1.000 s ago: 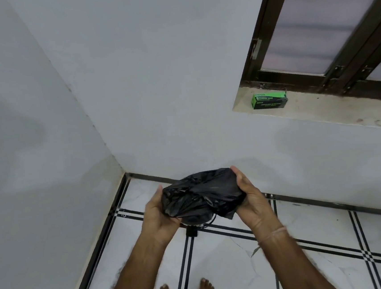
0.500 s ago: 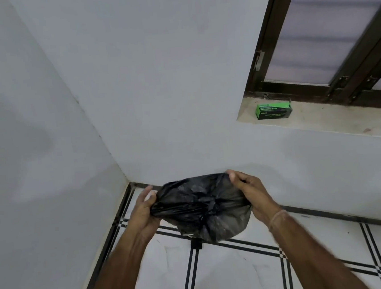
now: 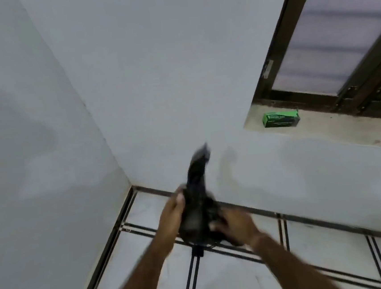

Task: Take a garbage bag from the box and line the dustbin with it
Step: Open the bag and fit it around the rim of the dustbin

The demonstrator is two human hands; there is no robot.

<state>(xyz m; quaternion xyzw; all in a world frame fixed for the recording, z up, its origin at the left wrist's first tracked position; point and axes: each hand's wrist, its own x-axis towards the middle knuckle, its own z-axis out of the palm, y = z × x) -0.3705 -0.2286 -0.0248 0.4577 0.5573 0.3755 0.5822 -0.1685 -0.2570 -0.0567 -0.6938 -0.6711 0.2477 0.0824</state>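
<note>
The bag is out of the box and the person is working on opening it up, so by my reading the step in hand is shaking or loosening the bag before it goes into the bin. Starting on the left, the left hand is closing around the left side of the black garbage bag, fingers wrapping onto the plastic. The bag itself is sitting bunched between the two hands over the tiled floor, and a blurred tail of it is flicking up toward the far wall; everything here is smeared with motion, so I cannot tell where the mouth of the bag is. Moving right, the right hand is gripping the lower right of the bundle, fingers curling into it, just a little nearer than the left. Further right and farther off, the green box is lying on the window sill, well apart from both hands. No dustbin is showing anywhere in view. The next move, as I judge it, is calling for finding the open edge, pulling the two layers apart with both hands, and then turning to wherever the bin stands. Thin plastic like this is likely clinging to itself, so some rubbing at the rim may be needed.
</note>
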